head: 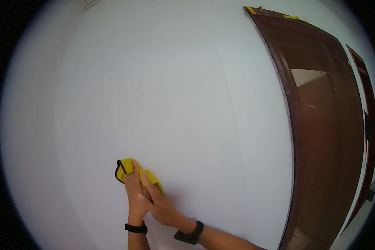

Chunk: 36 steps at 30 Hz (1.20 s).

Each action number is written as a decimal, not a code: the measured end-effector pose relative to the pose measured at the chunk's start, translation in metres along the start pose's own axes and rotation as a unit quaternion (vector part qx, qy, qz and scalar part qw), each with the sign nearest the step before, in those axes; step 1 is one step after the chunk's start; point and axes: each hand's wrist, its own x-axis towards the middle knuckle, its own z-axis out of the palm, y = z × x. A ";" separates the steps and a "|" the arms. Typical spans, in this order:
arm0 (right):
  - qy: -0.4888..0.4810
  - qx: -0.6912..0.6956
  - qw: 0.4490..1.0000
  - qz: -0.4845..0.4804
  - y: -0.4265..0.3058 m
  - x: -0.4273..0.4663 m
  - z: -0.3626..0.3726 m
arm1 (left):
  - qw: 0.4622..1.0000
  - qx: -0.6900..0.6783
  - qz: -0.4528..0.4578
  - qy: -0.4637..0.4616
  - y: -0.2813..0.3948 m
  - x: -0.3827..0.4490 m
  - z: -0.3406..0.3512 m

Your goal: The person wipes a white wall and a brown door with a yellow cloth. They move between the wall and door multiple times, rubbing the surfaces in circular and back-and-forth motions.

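A yellow cloth (128,165) with dark edging lies folded against the white wall (162,103), low and left of the middle. My left hand (135,189) holds it to the wall, one finger stretched up over the cloth. Beside and partly across it, my right hand (159,204) rests with its fingers on the cloth's right part. The hands touch, and the fingers hide some of the cloth. Each wrist wears a black band.
To the right stands a dark brown wooden door (325,131) in its frame, with bits of yellow tape (291,17) along the top. A second dark frame (369,103) is beyond it. A faint vertical seam runs down the wall between the hands and the door.
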 end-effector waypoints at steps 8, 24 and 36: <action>-0.123 -0.032 0.991 0.042 0.150 0.064 0.001 | 0.994 -0.040 -0.061 0.082 -0.143 0.004 0.074; -0.088 -0.065 0.988 0.105 0.200 -0.105 -0.212 | 0.992 0.008 -0.123 0.020 -0.019 -0.113 0.320; 0.085 -0.207 0.954 0.199 0.031 -0.205 -0.550 | 0.990 0.021 -0.026 -0.136 0.336 0.040 0.498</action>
